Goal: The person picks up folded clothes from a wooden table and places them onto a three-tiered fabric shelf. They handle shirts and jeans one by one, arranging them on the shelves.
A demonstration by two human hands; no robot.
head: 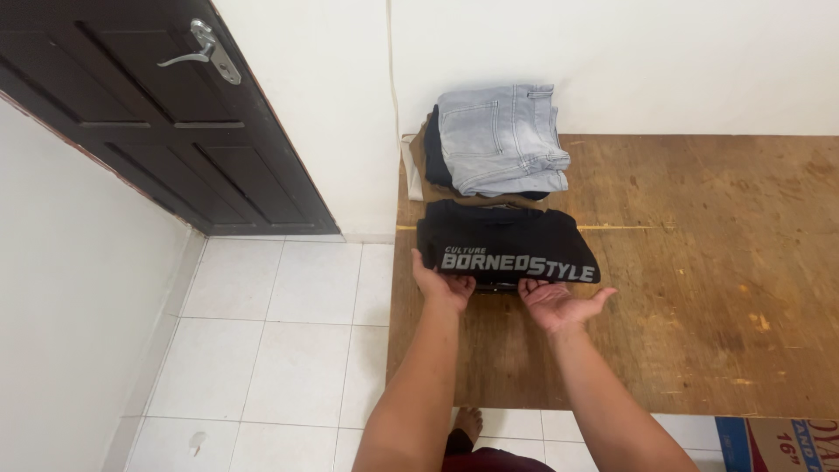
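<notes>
A folded black shirt (504,238) with pale printed lettering lies on the wooden board (699,280) near its left end. My left hand (441,284) touches the shirt's near left edge, fingers tucked under it. My right hand (559,303) rests palm up at the shirt's near right edge, fingers spread, holding nothing. Just behind the shirt sits a stack of folded clothes with light grey jeans (498,140) on top and dark and brown garments beneath.
A dark door (166,131) with a metal lever handle (203,51) stands at the left, beside white walls. White floor tiles (280,350) lie left of the board. A cardboard box corner (778,441) shows at the bottom right. My foot (468,426) is below the board.
</notes>
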